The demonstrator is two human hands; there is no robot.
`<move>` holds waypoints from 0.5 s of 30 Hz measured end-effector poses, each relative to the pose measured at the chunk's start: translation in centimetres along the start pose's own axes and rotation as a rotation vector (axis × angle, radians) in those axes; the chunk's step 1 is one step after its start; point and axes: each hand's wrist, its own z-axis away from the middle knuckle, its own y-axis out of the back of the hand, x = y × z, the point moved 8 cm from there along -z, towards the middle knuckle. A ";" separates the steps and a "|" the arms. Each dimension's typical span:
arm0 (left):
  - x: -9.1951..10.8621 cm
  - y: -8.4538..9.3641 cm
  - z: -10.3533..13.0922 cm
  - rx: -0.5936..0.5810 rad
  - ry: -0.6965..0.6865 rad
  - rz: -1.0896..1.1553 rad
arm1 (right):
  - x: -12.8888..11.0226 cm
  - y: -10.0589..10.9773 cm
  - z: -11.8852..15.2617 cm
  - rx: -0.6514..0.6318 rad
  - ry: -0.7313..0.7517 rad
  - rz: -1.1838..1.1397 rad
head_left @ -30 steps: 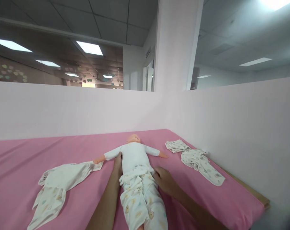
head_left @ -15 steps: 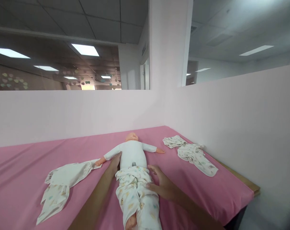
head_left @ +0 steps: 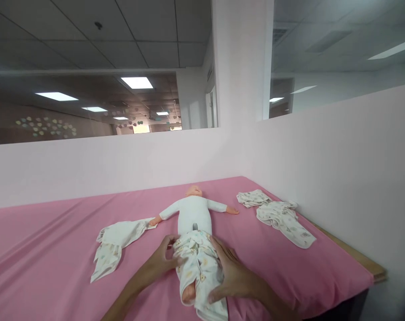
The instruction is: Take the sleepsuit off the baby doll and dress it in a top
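A baby doll [head_left: 193,211] in a white long-sleeved top lies on its back with both arms spread. Patterned white pants [head_left: 197,258] cover its hips and legs, and one bare foot or leg part shows at an opening low on the left. My left hand [head_left: 164,258] touches the left side of the pants near the waist, thumb and fingers apart. On the other side my right hand [head_left: 232,274] rests against the pants, its fingers spread along the leg. A small grey piece [head_left: 195,226] shows at the waistband.
A white patterned garment [head_left: 117,240] lies left of the doll, under its hand. More patterned clothes [head_left: 281,216] lie at the right. The pink sheet [head_left: 65,240] covers a table whose wooden edge [head_left: 359,258] shows along the white wall [head_left: 339,178].
The view has turned slightly left. My left hand has moved down from beside the doll's torso to the pants. My right hand has come closer and now lies against the pants' right side.
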 end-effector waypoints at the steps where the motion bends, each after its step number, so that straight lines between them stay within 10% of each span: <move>1: 0.3 -0.6 0.6 -0.023 -0.020 -0.028 | -0.2 -0.2 0.0 0.004 0.005 0.021; 15: -0.2 -3.8 3.3 0.056 -0.098 -0.348 | -1.4 0.0 0.2 0.204 0.082 0.009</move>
